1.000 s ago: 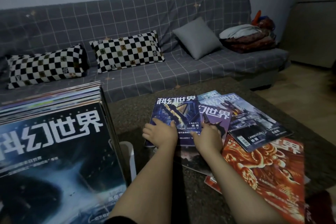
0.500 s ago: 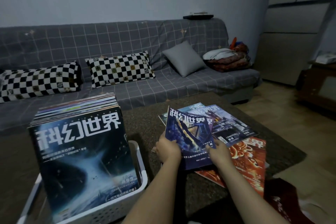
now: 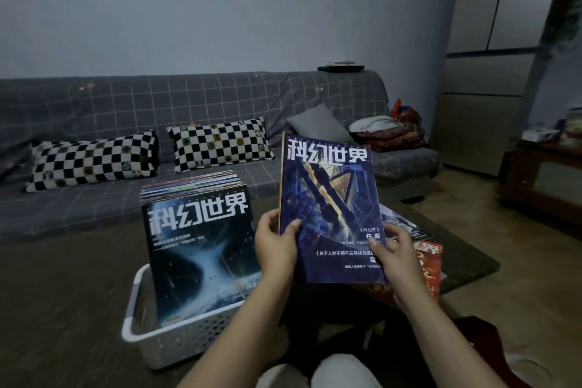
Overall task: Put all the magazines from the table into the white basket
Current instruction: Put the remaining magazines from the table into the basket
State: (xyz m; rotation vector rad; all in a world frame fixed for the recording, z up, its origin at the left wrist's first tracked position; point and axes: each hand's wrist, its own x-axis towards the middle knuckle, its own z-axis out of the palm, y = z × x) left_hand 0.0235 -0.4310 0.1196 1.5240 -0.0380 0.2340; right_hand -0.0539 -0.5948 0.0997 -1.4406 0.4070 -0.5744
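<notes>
A blue magazine [image 3: 327, 208] with white title characters is held upright in the air above the table. My left hand [image 3: 275, 244] grips its lower left edge and my right hand [image 3: 396, 257] pinches its lower right corner. To the left, the white basket [image 3: 176, 340] holds several upright magazines; the front one [image 3: 201, 249] has a dark cover with a white swirl. An orange-red magazine [image 3: 428, 264] and a grey-blue one [image 3: 401, 224] lie on the table, partly hidden behind the held magazine and my right hand.
The dark table [image 3: 63, 277] carries the basket and the loose magazines. Behind it stands a grey checked sofa [image 3: 189, 98] with two checkerboard pillows, a grey cushion and folded blankets. A wooden cabinet [image 3: 541, 173] stands at the right.
Both hands have lifted the blue magazine off the pile on the table and raised it upright. The camera has tilted up and back, bringing the basket fully into view.
</notes>
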